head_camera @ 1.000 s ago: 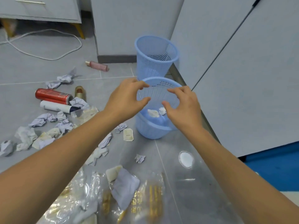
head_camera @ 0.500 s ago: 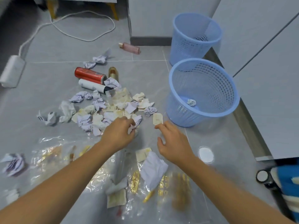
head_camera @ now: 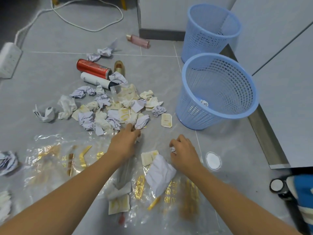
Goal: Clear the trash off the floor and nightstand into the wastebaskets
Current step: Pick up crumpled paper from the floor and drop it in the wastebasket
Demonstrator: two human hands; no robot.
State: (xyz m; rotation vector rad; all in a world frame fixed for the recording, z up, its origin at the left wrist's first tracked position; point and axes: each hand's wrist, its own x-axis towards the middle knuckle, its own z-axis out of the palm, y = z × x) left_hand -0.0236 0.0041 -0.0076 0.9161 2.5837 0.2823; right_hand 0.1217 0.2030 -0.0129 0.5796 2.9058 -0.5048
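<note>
Crumpled paper and sachets lie in a pile (head_camera: 108, 112) on the grey tile floor. My left hand (head_camera: 126, 141) rests at the pile's near edge, its fingers closed on a crumpled paper scrap (head_camera: 139, 135). My right hand (head_camera: 183, 151), a little to the right, is closed on a small crumpled paper ball (head_camera: 173, 148). The near blue wastebasket (head_camera: 191, 116) stands to the right of the pile with a paper wad (head_camera: 204, 102) inside. A second blue wastebasket (head_camera: 194, 39) stands behind it by the wall.
A red can (head_camera: 93, 68), a white tube (head_camera: 96, 81), a gold bottle (head_camera: 119, 67) and a pink bottle (head_camera: 138, 41) lie beyond the pile. Clear gold-printed wrappers (head_camera: 67, 158) and a white paper (head_camera: 160, 173) lie under my arms. A power strip (head_camera: 8, 58) sits far left, a round lid (head_camera: 213, 161) to the right.
Both hands came down from above the near wastebasket to the floor. The left closed at the pile's edge. The right drew back from the sachet and closed on a small paper ball.
</note>
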